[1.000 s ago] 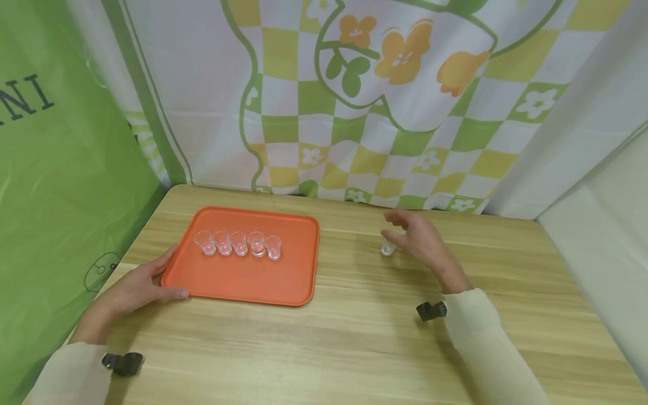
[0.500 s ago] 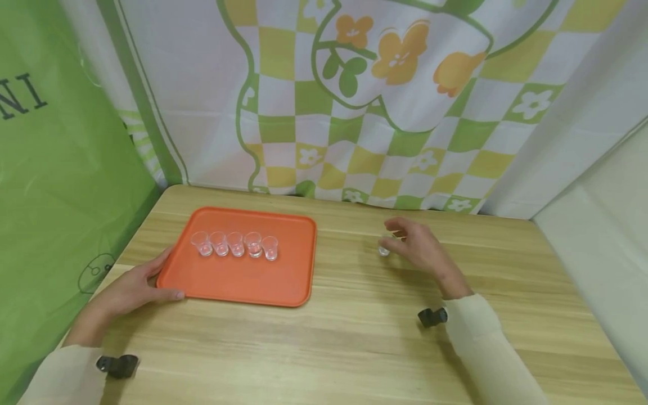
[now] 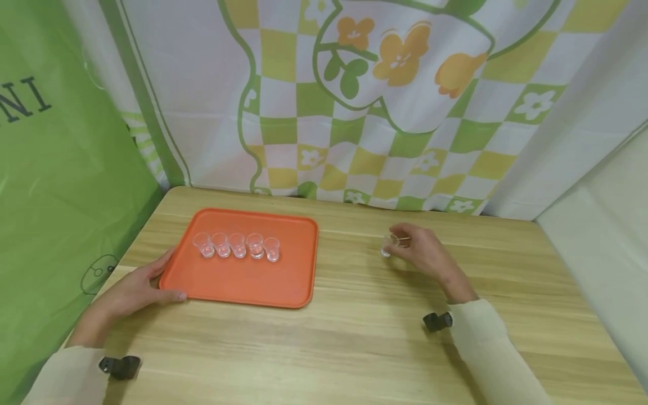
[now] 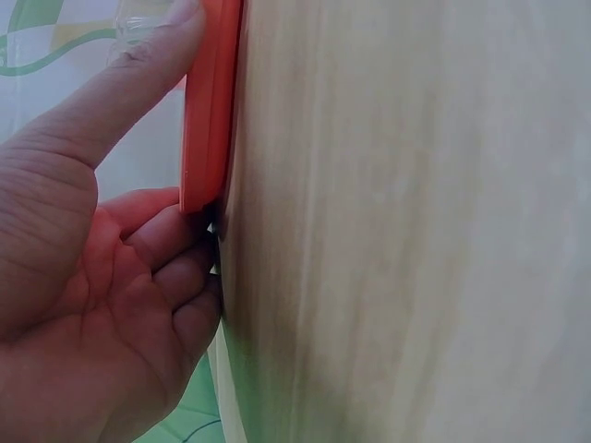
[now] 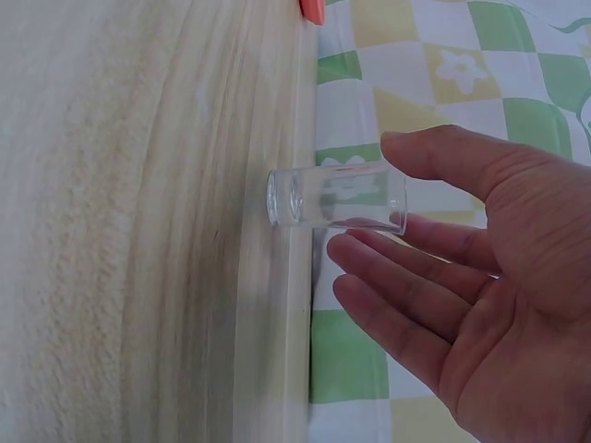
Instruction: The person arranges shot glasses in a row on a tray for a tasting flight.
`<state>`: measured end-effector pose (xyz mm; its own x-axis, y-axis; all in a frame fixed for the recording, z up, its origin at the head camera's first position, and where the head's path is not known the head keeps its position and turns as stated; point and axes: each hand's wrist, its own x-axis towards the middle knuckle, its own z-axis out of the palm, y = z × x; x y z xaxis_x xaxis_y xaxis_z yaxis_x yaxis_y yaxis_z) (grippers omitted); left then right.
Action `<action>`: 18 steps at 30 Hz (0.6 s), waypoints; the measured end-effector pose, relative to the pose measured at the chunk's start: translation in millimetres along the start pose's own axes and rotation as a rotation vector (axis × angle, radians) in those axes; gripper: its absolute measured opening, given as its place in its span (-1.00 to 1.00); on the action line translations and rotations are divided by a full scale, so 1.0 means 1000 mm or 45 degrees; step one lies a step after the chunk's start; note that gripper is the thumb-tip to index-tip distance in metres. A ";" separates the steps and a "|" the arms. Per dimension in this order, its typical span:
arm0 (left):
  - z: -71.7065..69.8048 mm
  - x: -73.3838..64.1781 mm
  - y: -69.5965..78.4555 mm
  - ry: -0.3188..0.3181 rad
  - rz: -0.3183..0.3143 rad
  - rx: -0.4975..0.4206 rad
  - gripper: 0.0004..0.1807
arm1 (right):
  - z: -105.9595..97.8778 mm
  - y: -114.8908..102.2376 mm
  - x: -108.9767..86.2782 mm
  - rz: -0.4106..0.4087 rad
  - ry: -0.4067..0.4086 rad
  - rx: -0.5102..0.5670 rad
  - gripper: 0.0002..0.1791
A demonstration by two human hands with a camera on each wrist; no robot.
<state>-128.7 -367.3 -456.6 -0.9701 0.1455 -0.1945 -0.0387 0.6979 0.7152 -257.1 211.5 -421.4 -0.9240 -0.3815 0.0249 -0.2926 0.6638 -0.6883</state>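
Observation:
My left hand (image 3: 133, 289) holds the near left corner of an orange tray (image 3: 238, 284). In the left wrist view the thumb lies along the tray (image 4: 209, 138) and the curled fingers are at its edge. Several small clear shot glasses (image 3: 237, 245) stand upright in a row on the tray. Right of it, another shot glass (image 5: 342, 197) stands upright on the table. My right hand (image 3: 422, 252) is around this glass, thumb on one side near the rim and fingers on the other, with slight gaps showing in the right wrist view.
The wooden table (image 3: 283, 349) runs up to a patterned curtain (image 3: 314, 118) at the back. A green curtain (image 3: 66, 169) hangs on the left, and a pale wall (image 3: 607, 247) is on the right. Black wrist cameras (image 3: 437, 322) sit at the sleeves.
My right hand has come down around the lone shot glass, its fingers lower about the rim. The left hand, the tray and its glasses stay in place; the head view shifts slightly.

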 end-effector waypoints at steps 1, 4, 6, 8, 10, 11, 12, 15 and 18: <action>0.000 0.000 0.000 0.000 -0.001 0.003 0.24 | 0.000 0.000 0.000 -0.004 0.002 -0.005 -0.39; 0.000 0.000 -0.001 0.000 -0.005 0.015 0.24 | 0.000 0.001 -0.001 -0.015 0.011 -0.031 -0.40; 0.000 0.001 -0.001 -0.001 -0.007 0.011 0.24 | 0.001 0.001 -0.001 -0.012 0.011 -0.039 -0.42; 0.000 0.001 -0.001 -0.001 -0.009 0.007 0.25 | 0.001 0.002 -0.001 -0.008 0.009 -0.049 -0.43; 0.000 0.001 -0.001 -0.001 -0.008 -0.002 0.25 | 0.001 0.003 -0.001 -0.005 0.003 -0.052 -0.44; 0.000 0.001 -0.001 0.000 -0.008 -0.005 0.25 | 0.002 0.003 -0.001 -0.004 0.002 -0.055 -0.45; 0.000 0.001 -0.001 -0.001 -0.007 -0.011 0.25 | 0.002 0.003 -0.001 -0.004 0.002 -0.060 -0.47; 0.000 0.000 0.000 0.001 -0.007 -0.020 0.25 | 0.002 0.004 0.000 -0.007 0.004 -0.069 -0.50; 0.000 0.000 0.001 0.000 -0.010 -0.025 0.25 | 0.003 0.004 -0.001 -0.010 0.011 -0.073 -0.52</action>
<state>-128.2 -366.7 -456.5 -0.9698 0.1402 -0.1998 -0.0508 0.6848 0.7269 -256.8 212.5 -425.8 -0.9237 -0.3814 0.0367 -0.3132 0.6965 -0.6456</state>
